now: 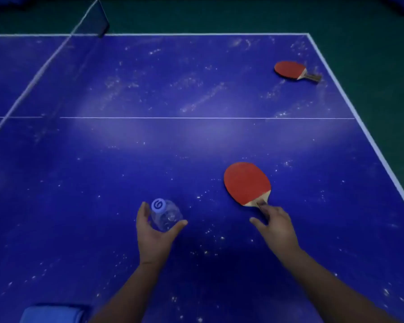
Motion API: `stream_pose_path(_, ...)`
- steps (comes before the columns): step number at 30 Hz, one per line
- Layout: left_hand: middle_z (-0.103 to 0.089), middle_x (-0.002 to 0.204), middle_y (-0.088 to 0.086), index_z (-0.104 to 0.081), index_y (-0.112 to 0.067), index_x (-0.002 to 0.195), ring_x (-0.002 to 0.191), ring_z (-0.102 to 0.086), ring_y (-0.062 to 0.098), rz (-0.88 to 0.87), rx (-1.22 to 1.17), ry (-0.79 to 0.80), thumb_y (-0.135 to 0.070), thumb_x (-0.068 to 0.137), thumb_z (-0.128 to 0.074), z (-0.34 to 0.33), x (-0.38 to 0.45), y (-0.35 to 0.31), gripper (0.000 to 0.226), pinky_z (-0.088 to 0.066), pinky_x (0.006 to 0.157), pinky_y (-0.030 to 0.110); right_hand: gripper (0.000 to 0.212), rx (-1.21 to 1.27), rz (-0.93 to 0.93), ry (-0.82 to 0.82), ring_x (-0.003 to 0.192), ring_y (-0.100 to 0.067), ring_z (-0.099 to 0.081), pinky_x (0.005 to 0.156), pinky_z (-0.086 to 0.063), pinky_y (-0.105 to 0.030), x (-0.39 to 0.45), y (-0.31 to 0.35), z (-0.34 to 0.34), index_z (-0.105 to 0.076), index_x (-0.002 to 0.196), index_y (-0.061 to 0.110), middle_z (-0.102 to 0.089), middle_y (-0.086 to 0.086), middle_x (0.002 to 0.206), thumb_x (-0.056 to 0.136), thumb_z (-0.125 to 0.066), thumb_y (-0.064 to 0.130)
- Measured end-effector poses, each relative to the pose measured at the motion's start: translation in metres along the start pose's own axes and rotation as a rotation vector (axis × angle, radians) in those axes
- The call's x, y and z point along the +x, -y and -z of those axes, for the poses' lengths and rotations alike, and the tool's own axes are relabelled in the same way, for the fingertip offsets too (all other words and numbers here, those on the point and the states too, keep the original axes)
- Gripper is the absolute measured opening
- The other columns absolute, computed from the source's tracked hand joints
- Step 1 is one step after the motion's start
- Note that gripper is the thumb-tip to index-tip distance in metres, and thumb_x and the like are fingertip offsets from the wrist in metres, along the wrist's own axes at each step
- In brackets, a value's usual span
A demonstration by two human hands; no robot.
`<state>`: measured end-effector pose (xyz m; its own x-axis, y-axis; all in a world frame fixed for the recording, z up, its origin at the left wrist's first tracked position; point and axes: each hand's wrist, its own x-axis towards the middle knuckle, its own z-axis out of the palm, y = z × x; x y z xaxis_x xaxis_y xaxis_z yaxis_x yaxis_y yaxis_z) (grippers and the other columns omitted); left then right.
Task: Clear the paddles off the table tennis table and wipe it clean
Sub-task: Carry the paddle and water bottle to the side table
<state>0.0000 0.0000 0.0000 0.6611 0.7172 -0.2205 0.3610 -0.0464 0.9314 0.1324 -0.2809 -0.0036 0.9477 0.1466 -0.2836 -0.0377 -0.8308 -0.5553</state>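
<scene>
Paddles, two, both red-rubber face up on the blue table tennis table. Near paddle lies right of centre, handle pointing toward the person. Right hand is at that handle: fingertips pinched on the handle base, thumb spread out to the left; blade looks flat on the surface, can't tell if lifted. Far paddle sits well apart near the far right corner, close to the white edge line, handle pointing right, untouched. Left hand cups a clear plastic water bottle with a pale cap, fingers and thumb curled wide around the body; can't tell whether the grip is closed tight. Bottle stands upright on the tabletop, left of the near paddle. Folded blue cloth at the bottom-left edge, partly cut off. Net runs along the left side. Tabletop is covered with white specks and smears. Dark green floor beyond the table.
</scene>
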Motion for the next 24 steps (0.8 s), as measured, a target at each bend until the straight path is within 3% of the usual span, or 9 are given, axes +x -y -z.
stream_pose_path(3, -0.046, 0.149, -0.001, -0.035, -0.023, 0.151, 0.134, -0.050, 0.021, -0.013, -0.009, -0.023, -0.043, 0.052, -0.093, -0.008, 0.011, 0.000, 0.116, -0.049, 0.106, 0.047, 0.047, -0.103, -0.013, -0.117, 0.106, -0.024, -0.052, 0.088, -0.050, -0.039, 0.021, 0.000, -0.001, -0.065, 0.122, 0.016, -0.059, -0.007, 0.115, 0.085, -0.077, 0.042)
stream_pose_path(6, -0.059, 0.133, -0.007, -0.048, -0.029, 0.138, 0.119, -0.060, 0.014, -0.011, 0.001, -0.019, -0.051, 0.053, -0.089, -0.012, 0.017, 0.001, 0.098, -0.055, 0.096, 0.040, 0.050, -0.194, -0.078, -0.099, 0.102, -0.028, -0.054, 0.084, -0.052, -0.042, 0.037, -0.001, -0.004, -0.064, 0.118, 0.011, -0.058, -0.011, 0.112, 0.083, -0.079, 0.043)
stream_pose_path(10, -0.067, 0.110, -0.022, -0.056, -0.043, 0.118, 0.099, -0.066, -0.001, -0.026, -0.014, -0.012, -0.053, 0.055, -0.088, -0.015, 0.016, -0.006, 0.071, -0.055, 0.076, 0.015, 0.037, -0.131, -0.141, -0.026, 0.098, -0.027, -0.058, 0.082, -0.055, -0.047, 0.051, -0.008, -0.010, -0.063, 0.111, 0.010, -0.060, -0.009, 0.106, 0.087, -0.078, 0.034)
stream_pose_path(14, -0.068, 0.108, -0.018, -0.058, -0.034, 0.119, 0.095, -0.068, 0.002, -0.019, -0.004, -0.019, -0.050, 0.057, -0.090, -0.014, 0.011, -0.010, 0.071, -0.054, 0.071, 0.013, 0.025, -0.064, -0.154, 0.010, 0.080, -0.022, -0.062, 0.067, -0.055, -0.039, 0.058, -0.010, -0.010, -0.065, 0.102, 0.006, -0.064, -0.005, 0.092, 0.088, -0.077, 0.022)
stream_pose_path(18, -0.068, 0.106, -0.017, -0.058, -0.032, 0.119, 0.093, -0.066, -0.005, -0.025, 0.016, -0.009, -0.048, 0.059, -0.090, -0.011, -0.007, -0.010, 0.070, -0.050, 0.069, 0.005, 0.025, -0.088, -0.218, 0.049, 0.067, -0.018, -0.051, 0.048, -0.034, -0.025, 0.057, -0.008, -0.008, -0.055, 0.101, 0.005, -0.059, -0.009, 0.092, 0.087, -0.074, 0.016)
stream_pose_path(21, -0.068, 0.108, -0.015, -0.058, -0.031, 0.120, 0.093, -0.065, -0.006, -0.016, 0.019, 0.020, -0.046, 0.061, -0.090, -0.007, -0.028, -0.010, 0.069, -0.050, 0.068, 0.005, 0.031, -0.046, -0.295, 0.084, 0.066, -0.018, -0.053, 0.048, -0.034, -0.026, 0.034, -0.013, -0.001, -0.043, 0.104, 0.010, -0.056, -0.005, 0.090, 0.089, -0.070, 0.019)
stream_pose_path(24, -0.065, 0.110, -0.020, -0.054, -0.036, 0.122, 0.093, -0.062, -0.011, -0.008, 0.051, 0.079, -0.048, 0.063, -0.089, -0.001, -0.058, -0.009, 0.070, -0.048, 0.069, 0.007, 0.030, -0.032, -0.320, 0.077, 0.062, -0.018, -0.056, 0.048, -0.036, -0.026, -0.009, -0.026, 0.008, -0.048, 0.105, 0.007, -0.059, -0.003, 0.080, 0.090, -0.068, 0.023)
